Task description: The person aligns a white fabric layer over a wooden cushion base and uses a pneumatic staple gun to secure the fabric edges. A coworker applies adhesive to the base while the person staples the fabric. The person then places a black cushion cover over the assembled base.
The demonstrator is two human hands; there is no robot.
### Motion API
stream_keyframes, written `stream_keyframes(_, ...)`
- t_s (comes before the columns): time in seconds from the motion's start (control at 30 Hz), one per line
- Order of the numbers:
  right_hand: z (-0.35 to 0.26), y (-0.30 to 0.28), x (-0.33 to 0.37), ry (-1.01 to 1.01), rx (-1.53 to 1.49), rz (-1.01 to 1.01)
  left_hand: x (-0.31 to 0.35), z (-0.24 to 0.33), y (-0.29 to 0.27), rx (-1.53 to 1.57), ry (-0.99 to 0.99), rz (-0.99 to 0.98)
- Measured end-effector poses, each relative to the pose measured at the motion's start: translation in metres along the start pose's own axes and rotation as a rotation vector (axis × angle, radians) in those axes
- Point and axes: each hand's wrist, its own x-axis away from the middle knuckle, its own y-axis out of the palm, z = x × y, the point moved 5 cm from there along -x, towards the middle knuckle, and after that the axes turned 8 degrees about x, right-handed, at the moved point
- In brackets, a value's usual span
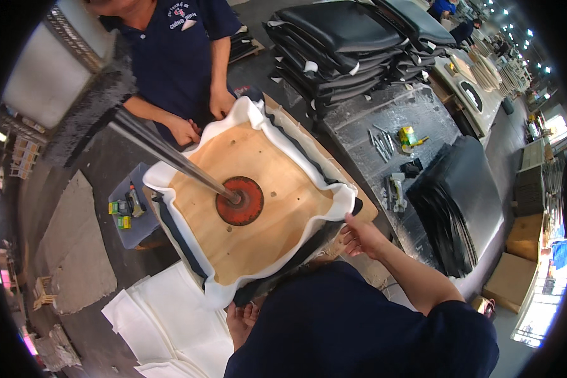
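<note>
A square plywood seat board (277, 160) lies face up, ringed by white foam padding (341, 200) that rises in waves around its edge. A black cover (309, 242) shows outside the padding. My left hand (240, 322) is closed at the near-left corner, its fingers on the cover's edge. At the near-right corner my right hand (362, 238) has thumb and fingers bent around the cover's edge. On the middle of the board rests a red round disc (251, 205) at the end of a metal rod (170, 157).
Opposite me a co-worker's hands (186, 131) are at the far edge. A metal-topped table (365, 132) to the right holds a staple gun (395, 192) and stacked black covers (463, 195). White sheets (170, 309) lie near left, beside a grey bin (142, 236). Black padded pieces (340, 31) are piled behind.
</note>
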Motion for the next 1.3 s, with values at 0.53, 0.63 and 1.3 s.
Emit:
stream_keyframes(0.53,-0.012,0.007,-0.04,-0.369,-0.305,0.35,-0.036,0.046,-0.009,0.112,0.188,0.026)
stream_keyframes(0.63,-0.01,-0.002,-0.036,-0.371,-0.259,0.297,-0.037,0.052,-0.01,0.098,0.216,-0.072)
stream_keyframes(1.3,0.113,-0.4,-0.205,-0.236,0.499,0.966,0.112,-0.099,0.233,-1.581,1.078,-0.786)
